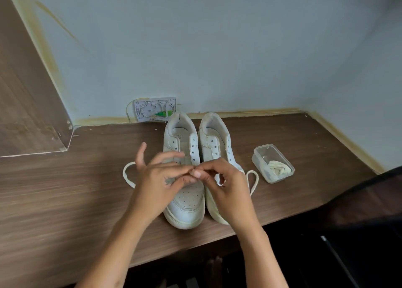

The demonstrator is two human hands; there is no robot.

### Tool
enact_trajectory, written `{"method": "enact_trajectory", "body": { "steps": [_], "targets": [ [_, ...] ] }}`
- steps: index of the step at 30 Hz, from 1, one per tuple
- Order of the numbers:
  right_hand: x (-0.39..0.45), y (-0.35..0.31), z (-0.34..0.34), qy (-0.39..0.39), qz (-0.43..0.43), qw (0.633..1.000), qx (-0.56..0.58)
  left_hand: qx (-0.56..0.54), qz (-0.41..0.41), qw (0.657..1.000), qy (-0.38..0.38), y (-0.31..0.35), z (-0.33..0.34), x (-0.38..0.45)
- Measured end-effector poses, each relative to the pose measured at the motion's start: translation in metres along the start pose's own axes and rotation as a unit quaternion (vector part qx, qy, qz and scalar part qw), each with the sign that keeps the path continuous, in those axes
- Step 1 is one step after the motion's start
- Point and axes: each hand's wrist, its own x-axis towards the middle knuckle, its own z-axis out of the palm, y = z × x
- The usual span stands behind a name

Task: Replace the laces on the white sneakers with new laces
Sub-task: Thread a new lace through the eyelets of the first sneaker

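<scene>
Two white sneakers stand side by side on the wooden desk, toes toward me, with their upper eyelets unlaced. The left sneaker (pixel 185 192) and the right sneaker (pixel 214 139) are partly covered by my hands. My left hand (pixel 156 179) and my right hand (pixel 226 183) meet over the lower eyelets, fingertips pinched together on a cream lace. That lace loops out on the desk, one loop at the left (pixel 127 174) and another at the right (pixel 253 180). Exactly where the lace enters the shoes is hidden.
A clear plastic box (pixel 273 163) holding a bundled cream lace stands right of the shoes. A white wall plate (pixel 154 109) with a green part sits behind them. A wooden panel rises at the left; the desk's front edge is close below the toes.
</scene>
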Motion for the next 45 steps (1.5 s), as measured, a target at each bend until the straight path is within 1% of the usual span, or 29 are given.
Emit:
{"method": "enact_trajectory", "body": {
  "steps": [2, 5, 7, 10, 12, 15, 18, 20, 22, 24, 27, 29, 32, 36, 38, 40, 41, 43, 45],
  "targets": [
    [0.000, 0.001, 0.003, -0.019, 0.005, 1.000, 0.019, 0.012, 0.007, 1.000, 0.021, -0.005, 0.004, -0.002],
    [0.001, 0.007, -0.002, -0.037, 0.023, 0.999, 0.007, 0.032, -0.018, 0.998, 0.055, -0.012, -0.004, 0.000],
    [0.001, 0.011, -0.005, -0.025, 0.033, 0.999, -0.001, 0.072, -0.024, 0.995, 0.068, -0.014, -0.010, 0.001],
    [0.002, 0.015, -0.004, -0.001, 0.034, 0.999, -0.024, 0.150, -0.022, 0.986, 0.067, -0.019, -0.017, 0.001],
    [0.003, 0.017, -0.003, 0.013, 0.042, 0.999, -0.031, 0.166, -0.045, 0.984, 0.054, -0.021, -0.021, 0.001],
    [0.005, 0.016, 0.000, 0.018, 0.050, 0.998, -0.035, 0.156, -0.075, 0.985, 0.021, -0.025, -0.028, 0.001],
    [0.005, 0.014, 0.008, 0.036, 0.030, 0.998, -0.052, 0.168, -0.052, 0.983, -0.062, -0.032, -0.033, -0.002],
    [0.006, 0.013, 0.013, 0.052, 0.013, 0.997, -0.048, 0.141, -0.023, 0.985, -0.094, -0.033, -0.033, -0.004],
    [0.007, 0.009, 0.017, 0.061, 0.004, 0.998, -0.024, 0.082, -0.005, 0.994, -0.069, -0.023, -0.027, -0.002],
    [0.009, 0.005, 0.021, 0.073, -0.006, 0.997, 0.007, 0.050, 0.012, 0.999, -0.018, -0.012, -0.018, 0.004],
    [0.011, 0.002, 0.025, 0.096, -0.008, 0.995, 0.029, 0.047, 0.016, 0.998, 0.048, -0.006, -0.003, 0.009],
    [0.011, 0.003, 0.029, 0.105, 0.004, 0.994, 0.029, 0.062, 0.002, 0.996, 0.068, -0.010, 0.002, 0.009],
    [0.013, 0.010, 0.034, 0.129, 0.035, 0.991, -0.011, 0.126, -0.020, 0.990, 0.065, -0.019, 0.002, 0.008],
    [0.016, 0.021, 0.040, 0.116, 0.034, 0.986, -0.118, 0.194, -0.008, 0.979, 0.063, -0.021, 0.001, 0.007],
    [0.016, 0.024, 0.044, 0.133, 0.020, 0.972, -0.194, 0.213, -0.005, 0.975, 0.062, -0.018, 0.004, 0.007],
    [0.016, 0.023, 0.047, 0.172, 0.009, 0.945, -0.276, 0.221, -0.004, 0.973, 0.059, -0.014, 0.007, 0.009],
    [0.016, 0.021, 0.049, 0.186, 0.005, 0.937, -0.294, 0.224, -0.003, 0.973, 0.055, -0.013, 0.009, 0.009],
    [0.015, 0.019, 0.051, 0.194, 0.007, 0.942, -0.273, 0.232, -0.007, 0.972, 0.046, -0.010, 0.013, 0.010],
    [0.014, 0.019, 0.052, 0.193, 0.027, 0.958, -0.212, 0.227, -0.026, 0.972, 0.047, -0.009, 0.018, 0.010]
  ]
}}
